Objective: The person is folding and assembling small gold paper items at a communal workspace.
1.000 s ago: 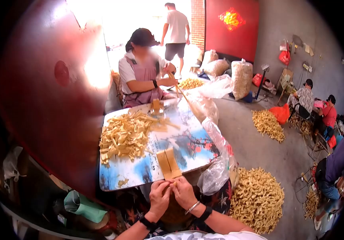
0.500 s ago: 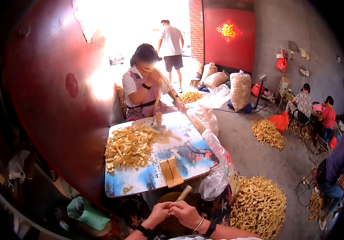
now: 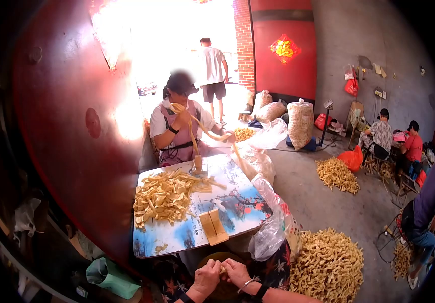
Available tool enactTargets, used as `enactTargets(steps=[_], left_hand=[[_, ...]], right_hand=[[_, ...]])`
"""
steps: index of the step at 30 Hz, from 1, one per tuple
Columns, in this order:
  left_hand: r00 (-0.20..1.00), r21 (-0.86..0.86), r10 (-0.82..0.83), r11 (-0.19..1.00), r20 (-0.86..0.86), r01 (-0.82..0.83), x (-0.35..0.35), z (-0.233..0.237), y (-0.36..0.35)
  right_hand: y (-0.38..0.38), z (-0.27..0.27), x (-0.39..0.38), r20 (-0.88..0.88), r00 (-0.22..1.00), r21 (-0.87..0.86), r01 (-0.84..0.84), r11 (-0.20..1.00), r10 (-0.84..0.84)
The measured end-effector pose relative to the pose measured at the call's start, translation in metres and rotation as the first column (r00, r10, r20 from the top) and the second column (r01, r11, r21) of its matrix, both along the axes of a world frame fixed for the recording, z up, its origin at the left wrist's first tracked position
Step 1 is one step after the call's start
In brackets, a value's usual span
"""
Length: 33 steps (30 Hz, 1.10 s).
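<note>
Low in the view, over my lap, my left hand (image 3: 207,278) and my right hand (image 3: 237,272) meet with curled fingers. Between them shows the small end of a pale yellow strip (image 3: 222,270), which looks like tofu skin; the fingers hide the rest. Just beyond my hands is the dark rim of a round container (image 3: 217,256), partly covered. A wooden block with a slot (image 3: 214,228) sits on the table's near edge. Loose pale yellow strips (image 3: 163,197) are heaped on the left half of the painted table (image 3: 237,187).
Across the table a person (image 3: 179,118) handles a long strip beside a small wooden block (image 3: 197,162). A plastic bag (image 3: 269,230) hangs at the table's right edge. A large pile of knotted pieces (image 3: 328,265) lies on the floor to my right. Others sit further right.
The strip's long end, which stuck up between my hands, is now mostly hidden in my fingers. My right hand has turned. The person opposite has lowered their hand and the strip from their face.
</note>
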<state>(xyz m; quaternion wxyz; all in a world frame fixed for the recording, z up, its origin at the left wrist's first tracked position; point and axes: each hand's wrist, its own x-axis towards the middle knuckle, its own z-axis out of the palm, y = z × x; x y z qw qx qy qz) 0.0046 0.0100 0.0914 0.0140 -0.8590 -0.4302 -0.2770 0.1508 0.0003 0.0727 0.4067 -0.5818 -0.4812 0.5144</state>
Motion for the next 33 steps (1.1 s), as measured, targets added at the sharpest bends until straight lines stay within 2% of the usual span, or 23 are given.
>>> enactTargets(steps=[1,4,7,10,13,16,18,19,22,23,26,29,32,33], left_hand=[[1.0,-0.036,0.004,0.999,-0.005,-0.004,0.001,-0.001,0.001],[0.998,-0.06,0.051,0.997,0.022,-0.05,0.003,-0.004,0.003],[0.997,-0.105,0.058,0.993,0.055,-0.052,0.002,-0.009,0.005],[0.969,-0.151,0.068,0.988,0.239,-0.032,0.005,-0.006,0.004],[0.879,-0.235,0.053,0.969,0.473,0.068,0.007,0.005,0.004],[0.83,-0.331,0.05,0.929,0.556,0.165,0.0,0.007,0.005],[0.793,-0.365,0.037,0.9,0.607,0.237,-0.004,0.012,0.007],[0.773,-0.382,0.037,0.883,0.634,0.271,-0.005,0.012,0.005],[0.637,-0.523,0.185,0.755,0.749,0.396,-0.007,-0.005,0.009],[0.555,-0.492,0.195,0.741,0.808,0.457,-0.004,-0.009,0.009],[0.555,-0.464,0.168,0.762,0.815,0.452,-0.008,-0.017,0.013],[0.431,-0.501,0.264,0.557,0.863,0.662,-0.017,-0.021,0.021],[0.564,-0.584,0.286,0.665,0.775,0.466,-0.009,-0.019,0.017],[0.631,-0.52,0.233,0.793,0.74,0.317,-0.006,-0.025,0.018]], right_hand=[[-0.002,0.003,0.001,0.054,0.998,0.043,-0.033,0.999,0.031],[-0.004,0.006,0.005,-0.022,0.996,0.058,-0.083,0.995,0.085],[-0.002,0.004,0.01,-0.064,0.969,0.073,-0.235,0.969,0.239],[0.004,-0.006,0.013,-0.077,0.97,0.124,-0.218,0.968,0.229],[0.011,-0.003,0.016,-0.219,0.962,-0.011,-0.169,0.986,0.162],[0.021,-0.035,0.013,-0.642,0.743,0.007,-0.241,0.97,0.19],[0.019,-0.036,0.015,-0.732,0.654,0.004,-0.279,0.96,0.193],[0.017,-0.031,0.015,-0.772,0.606,0.001,-0.299,0.954,0.191],[0.008,-0.019,0.011,-0.751,0.655,-0.079,-0.226,0.971,0.091],[0.008,-0.024,0.009,-0.749,0.661,-0.104,-0.187,0.977,0.046],[0.01,-0.029,0.008,-0.82,0.566,-0.071,-0.253,0.965,0.088],[0.008,-0.025,0.01,-0.906,0.393,0.01,-0.344,0.939,0.154],[0.005,-0.011,0.007,-0.899,0.408,-0.009,-0.381,0.924,0.159],[0.01,-0.022,0.009,-0.897,0.408,0.0,-0.38,0.925,0.168]])
